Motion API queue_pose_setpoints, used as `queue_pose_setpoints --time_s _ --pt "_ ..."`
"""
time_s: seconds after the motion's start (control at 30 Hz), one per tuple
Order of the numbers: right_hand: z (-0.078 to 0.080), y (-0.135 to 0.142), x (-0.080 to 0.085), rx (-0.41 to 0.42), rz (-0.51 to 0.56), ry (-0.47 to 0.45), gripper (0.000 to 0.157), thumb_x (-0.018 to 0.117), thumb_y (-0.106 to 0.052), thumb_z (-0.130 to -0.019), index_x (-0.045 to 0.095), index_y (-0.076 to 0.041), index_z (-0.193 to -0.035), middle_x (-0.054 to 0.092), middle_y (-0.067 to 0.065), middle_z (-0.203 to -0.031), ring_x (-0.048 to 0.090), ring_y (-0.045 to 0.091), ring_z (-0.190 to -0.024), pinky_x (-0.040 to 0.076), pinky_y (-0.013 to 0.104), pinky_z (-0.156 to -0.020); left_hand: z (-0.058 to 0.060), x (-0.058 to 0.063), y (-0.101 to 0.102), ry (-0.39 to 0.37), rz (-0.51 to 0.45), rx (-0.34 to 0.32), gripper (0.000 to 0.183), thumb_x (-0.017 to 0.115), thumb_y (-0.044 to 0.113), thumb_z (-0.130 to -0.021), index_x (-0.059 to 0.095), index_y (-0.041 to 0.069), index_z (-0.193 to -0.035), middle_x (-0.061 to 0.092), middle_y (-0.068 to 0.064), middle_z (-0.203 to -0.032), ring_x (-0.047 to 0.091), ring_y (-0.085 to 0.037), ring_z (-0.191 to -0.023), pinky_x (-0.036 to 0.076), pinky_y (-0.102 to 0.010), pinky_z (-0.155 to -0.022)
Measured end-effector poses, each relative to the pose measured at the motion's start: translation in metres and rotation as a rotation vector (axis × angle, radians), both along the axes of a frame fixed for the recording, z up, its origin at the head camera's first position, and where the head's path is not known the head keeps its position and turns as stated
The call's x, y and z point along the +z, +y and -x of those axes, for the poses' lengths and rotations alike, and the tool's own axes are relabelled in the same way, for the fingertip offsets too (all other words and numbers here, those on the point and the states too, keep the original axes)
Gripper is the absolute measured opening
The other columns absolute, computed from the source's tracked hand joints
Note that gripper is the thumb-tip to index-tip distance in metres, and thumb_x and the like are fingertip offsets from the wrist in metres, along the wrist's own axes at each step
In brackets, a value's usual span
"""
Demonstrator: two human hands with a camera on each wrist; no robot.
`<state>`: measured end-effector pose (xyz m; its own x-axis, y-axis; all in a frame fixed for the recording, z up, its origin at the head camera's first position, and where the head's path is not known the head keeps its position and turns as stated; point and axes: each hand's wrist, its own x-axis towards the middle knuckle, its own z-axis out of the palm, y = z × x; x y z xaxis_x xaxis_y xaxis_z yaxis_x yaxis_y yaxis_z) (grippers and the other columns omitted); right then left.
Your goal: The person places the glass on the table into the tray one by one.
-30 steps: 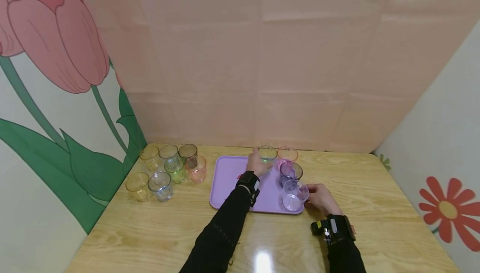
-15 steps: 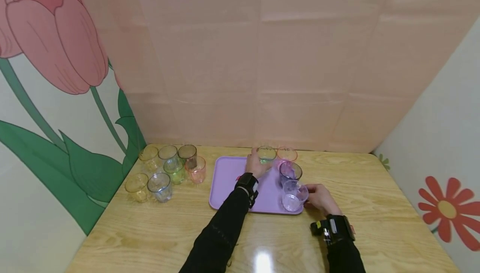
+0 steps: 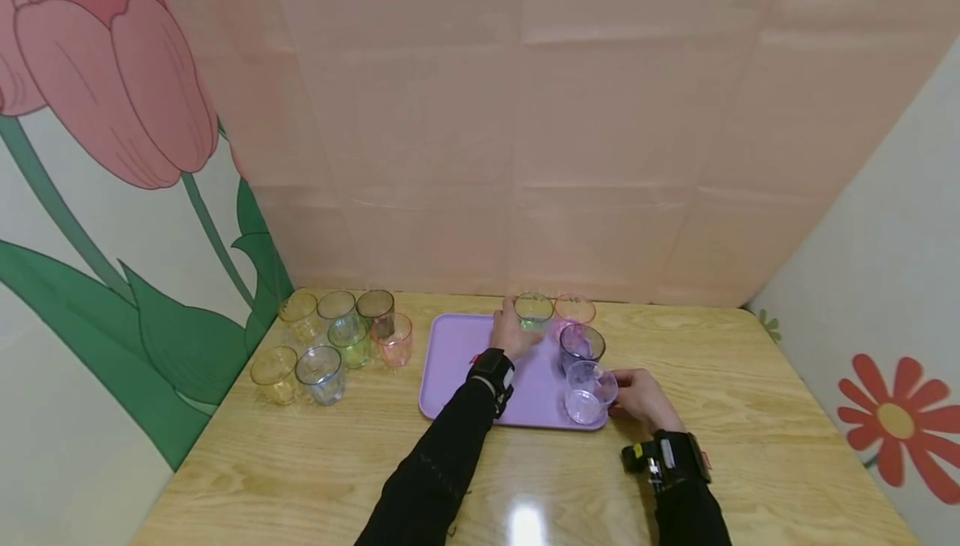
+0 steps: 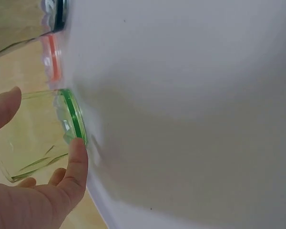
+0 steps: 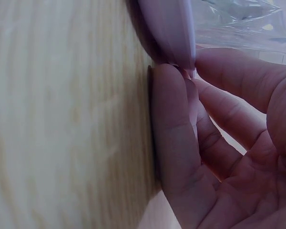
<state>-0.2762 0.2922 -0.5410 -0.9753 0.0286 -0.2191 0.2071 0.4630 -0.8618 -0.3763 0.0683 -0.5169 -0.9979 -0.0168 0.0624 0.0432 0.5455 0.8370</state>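
Observation:
A purple tray [image 3: 465,363] lies on the table. My left hand [image 3: 512,332] reaches over it to a green-tinted glass [image 3: 533,313] at its far edge. In the left wrist view, thumb and fingers curve round that glass [image 4: 43,129], the little finger touching near its green base. At the tray's near right corner, my right hand [image 3: 637,394] grips the tray's edge [image 5: 174,33], thumb on the rim and fingers beneath. Down the tray's right side stand a pink glass [image 3: 574,311], a dark purple glass [image 3: 582,348] and a clear glass [image 3: 590,393].
On the left of the wooden table [image 3: 360,454] stand several tinted glasses, among them a yellow glass [image 3: 275,375], a blue glass [image 3: 321,373] and a pink glass [image 3: 393,340]. A pink sheet [image 3: 510,154] hangs along the table's back edge.
My left wrist has shifted very slightly to the left, with the hand still at the green glass. The right hand, tray and other glasses look unmoved.

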Motion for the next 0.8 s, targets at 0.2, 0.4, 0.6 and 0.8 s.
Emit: queue_pose_setpoints --time_s 0.2,0.4,0.6,0.8 --pt "0.001 0.0 0.0 0.004 -0.001 0.003 0.024 0.06 -0.002 -0.092 0.065 0.01 -0.113 0.068 0.01 -0.087 0.061 0.014 -0.072 0.056 0.031 -0.064 -0.002 0.005 -0.005 0.002 0.022 0.0 0.088 0.089 0.015 -0.07 0.038 0.006 -0.141 0.052 -0.024 -0.128 0.056 -0.037 -0.115 0.047 -0.044 -0.101" --pt "0.001 -0.001 -0.001 0.005 0.0 0.003 0.024 0.06 -0.002 -0.092 0.065 0.01 -0.113 0.068 0.011 -0.089 0.062 0.015 -0.073 0.056 0.031 -0.065 -0.008 0.018 -0.018 -0.011 -0.014 -0.022 0.09 0.087 0.015 -0.072 0.035 0.004 -0.145 0.048 -0.027 -0.135 0.052 -0.038 -0.123 0.044 -0.045 -0.105" --pt "0.001 0.0 0.0 0.007 -0.019 -0.013 0.028 0.063 -0.005 -0.092 0.064 0.009 -0.116 0.067 0.012 -0.096 0.061 0.015 -0.078 0.057 0.032 -0.068 -0.011 0.024 -0.035 -0.005 -0.059 -0.031 0.09 0.085 0.018 -0.075 0.034 0.001 -0.148 0.046 -0.025 -0.144 0.046 -0.036 -0.133 0.039 -0.044 -0.11" --pt "0.001 0.002 -0.001 0.007 -0.015 -0.017 0.031 0.063 -0.006 -0.092 0.063 0.01 -0.118 0.068 0.014 -0.099 0.063 0.015 -0.079 0.058 0.032 -0.07 -0.017 0.03 -0.051 -0.012 -0.094 -0.04 0.099 0.086 0.023 -0.074 0.029 0.004 -0.153 0.039 -0.02 -0.152 0.041 -0.035 -0.138 0.036 -0.047 -0.113"
